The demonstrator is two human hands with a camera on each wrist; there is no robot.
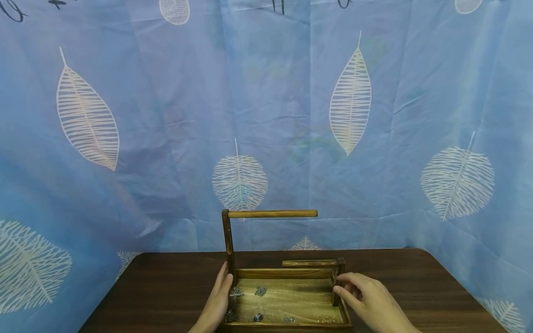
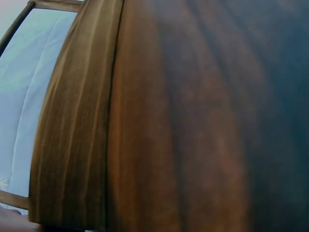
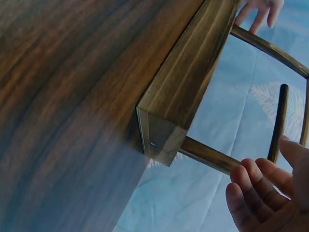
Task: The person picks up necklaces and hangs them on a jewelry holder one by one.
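Note:
A shallow brown wooden tray [image 1: 291, 274] carries an upright with a horizontal bar at each end. The taller left upright [image 1: 228, 240] holds its bar [image 1: 272, 213] high over the tray. On the right, a lower upright [image 1: 335, 296] has a bar [image 1: 310, 263] pointing left near the back wall. My left hand [image 1: 217, 296] rests against the tray's left end, fingers extended by the tall upright's foot. Thumb and fingers of my right hand [image 1: 366, 296] pinch the lower upright; the right wrist view shows this right hand [image 3: 265, 198] around its bar end.
Several small clumps of metallic bits, one a silvery cluster [image 1: 261, 291], lie on the tray floor. The tray stands on a dark wooden table [image 1: 166, 282]. Behind it hangs a blue cloth [image 1: 283, 115] with pale leaf prints.

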